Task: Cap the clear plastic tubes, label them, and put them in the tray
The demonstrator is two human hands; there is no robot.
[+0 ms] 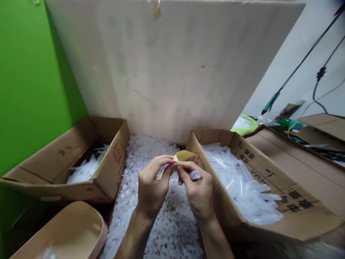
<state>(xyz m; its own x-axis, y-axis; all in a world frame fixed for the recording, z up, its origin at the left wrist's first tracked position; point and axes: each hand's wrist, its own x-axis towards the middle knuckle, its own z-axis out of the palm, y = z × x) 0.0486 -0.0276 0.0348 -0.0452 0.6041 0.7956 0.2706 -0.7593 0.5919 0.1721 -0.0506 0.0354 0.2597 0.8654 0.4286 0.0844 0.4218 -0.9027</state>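
Note:
My left hand point(153, 183) is closed, its thumb and fingertips pinching the lower end of a curled yellow strip point(185, 155), which looks like paper or tape. Against it, my right hand point(198, 187) pinches the same end of the strip. A translucent whitish plastic tube point(194, 175) is tucked in the curled fingers of my right hand, with its round end sticking out to the right. Where the strip and fingertips meet, details are partly hidden. Both hands are above a layer of small white plastic pieces point(172, 223).
A cardboard box point(110, 180) with white pieces stands left; another box point(266, 172) holding many translucent tubes point(242, 187) stands right. A tan bin point(88, 230) is at lower left. Behind rises a pale panel point(172, 72). A soldering-iron-like tool point(271, 103) hangs at right.

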